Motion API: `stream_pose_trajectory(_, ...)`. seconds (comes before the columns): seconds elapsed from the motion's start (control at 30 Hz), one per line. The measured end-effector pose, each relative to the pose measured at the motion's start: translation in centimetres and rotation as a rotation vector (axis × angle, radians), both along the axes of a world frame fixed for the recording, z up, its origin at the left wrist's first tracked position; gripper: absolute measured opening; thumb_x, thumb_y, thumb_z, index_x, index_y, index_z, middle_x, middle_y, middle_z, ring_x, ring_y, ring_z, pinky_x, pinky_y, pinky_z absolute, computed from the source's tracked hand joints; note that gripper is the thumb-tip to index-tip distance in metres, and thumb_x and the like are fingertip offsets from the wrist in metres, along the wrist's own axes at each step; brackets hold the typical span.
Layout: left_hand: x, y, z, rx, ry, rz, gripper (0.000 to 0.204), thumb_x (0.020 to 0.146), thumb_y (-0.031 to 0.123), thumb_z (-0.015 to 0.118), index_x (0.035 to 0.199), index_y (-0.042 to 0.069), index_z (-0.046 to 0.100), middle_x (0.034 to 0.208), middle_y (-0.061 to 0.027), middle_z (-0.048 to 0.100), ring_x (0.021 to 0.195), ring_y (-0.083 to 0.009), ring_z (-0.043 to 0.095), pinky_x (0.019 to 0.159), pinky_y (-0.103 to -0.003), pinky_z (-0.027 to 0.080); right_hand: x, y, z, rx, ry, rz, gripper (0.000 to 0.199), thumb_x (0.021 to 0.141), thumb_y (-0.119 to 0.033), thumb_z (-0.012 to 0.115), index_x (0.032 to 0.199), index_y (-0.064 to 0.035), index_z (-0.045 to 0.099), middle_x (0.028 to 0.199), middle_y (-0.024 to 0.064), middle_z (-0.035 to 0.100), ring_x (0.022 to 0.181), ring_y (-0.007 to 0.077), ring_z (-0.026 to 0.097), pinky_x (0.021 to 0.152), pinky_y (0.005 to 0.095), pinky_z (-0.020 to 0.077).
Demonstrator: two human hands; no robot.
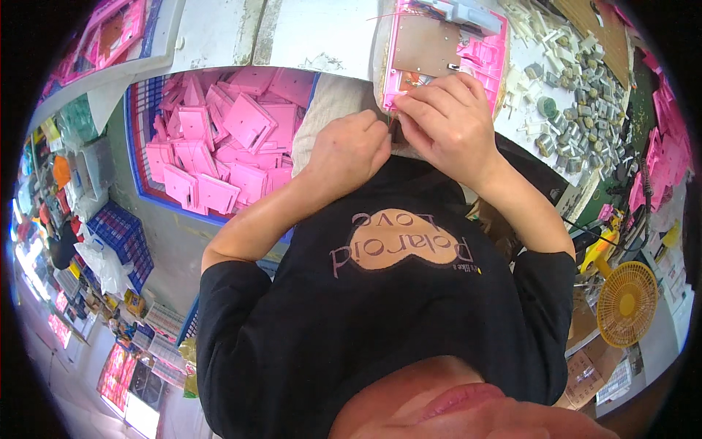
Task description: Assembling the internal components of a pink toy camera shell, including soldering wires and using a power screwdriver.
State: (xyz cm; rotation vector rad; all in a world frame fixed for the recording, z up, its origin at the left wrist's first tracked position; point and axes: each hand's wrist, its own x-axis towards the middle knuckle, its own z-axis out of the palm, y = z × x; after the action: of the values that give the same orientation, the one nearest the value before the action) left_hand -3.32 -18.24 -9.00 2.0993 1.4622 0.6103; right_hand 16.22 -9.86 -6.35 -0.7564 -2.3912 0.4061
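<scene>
A flat pink plastic panel with a brown board (439, 51) lies on the white tabletop (322, 33). Both hands pinch at its near edge: left hand (349, 150) curled narrow, right hand (450, 121) fingertips closed. One blue crate of pink plastic pieces (227, 139) sits left.

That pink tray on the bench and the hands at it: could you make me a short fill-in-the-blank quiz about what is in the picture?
1. Both hands, left hand and right hand, meet at the near edge of a ____ coloured tray.
2. The crate heaped with pink square parts has a ____ rim.
3. The small fan at the right is ____.
4. The person's shirt is ____.

Missing words: pink; blue; yellow; black
</scene>
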Motion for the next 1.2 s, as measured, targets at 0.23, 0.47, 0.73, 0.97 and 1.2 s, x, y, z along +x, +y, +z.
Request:
stream_pose_trajectory(0.23,0.0,-0.4,-0.9,-0.154,-0.239,0.010,0.008,0.085,0.009,0.065,0.081,0.003,0.062,0.079,-0.0139,0.059,0.074,-0.0361,0.062,0.066,-0.047,0.052,-0.7,-0.1,-0.6,-0.001,0.022,-0.078,0.027,0.073,-0.021,0.087,0.093,-0.0104,0.072,0.091,0.0033,0.069,0.085,0.0214,0.064,0.081,0.0375,0.0438)
stream_pose_trajectory(0.47,-0.2,-2.3,-3.2,-0.216,-0.134,0.001,0.017,0.088,0.019,0.065,0.080,0.004,0.065,0.079,-0.0153,0.063,0.077,-0.0348,0.066,0.068,-0.047,0.053,-1.3,0.0,-0.6,-0.036,-0.028,-0.060,0.031,0.073,-0.025,0.087,0.093,-0.0117,0.068,0.092,0.0030,0.068,0.086,0.0221,0.063,0.082,0.0385,0.0417)
stream_pose_trajectory(0.73,-2.5,1.9,2.8,-0.182,-0.078,-0.064,0.026,0.084,0.025,0.079,0.093,0.004,0.067,0.092,-0.0130,0.068,0.089,-0.0338,0.067,0.078,-0.044,0.054,-1.1,0.2,-0.2,-0.040,-0.160,-0.034,0.024,0.076,-0.019,0.071,0.095,-0.0116,0.060,0.091,0.0057,0.060,0.088,0.0263,0.060,0.080,0.0419,0.0414)
stream_pose_trajectory(0.97,-3.0,6.2,0.5,0.056,-0.307,-0.234,0.024,0.084,0.013,0.081,0.103,0.006,0.069,0.092,-0.0103,0.060,0.081,-0.0309,0.063,0.071,-0.040,0.052,1.3,2.8,2.7,-0.138,-0.104,0.149,0.021,0.079,-0.021,0.077,0.091,-0.0083,0.067,0.083,0.0064,0.062,0.084,0.0250,0.063,0.080,0.0400,0.0480)
stream_pose_trajectory(1.2,-4.2,8.9,1.4,-0.101,-0.312,-0.377,0.016,0.084,0.012,0.081,0.098,0.009,0.074,0.087,-0.0079,0.055,0.076,-0.0246,0.060,0.063,-0.036,0.049,17.1,24.6,6.7,-0.286,0.196,-0.545,0.017,0.094,-0.018,0.072,0.100,-0.0026,0.077,0.091,0.0070,0.077,0.081,0.0152,0.071,0.077,0.0296,0.0557)
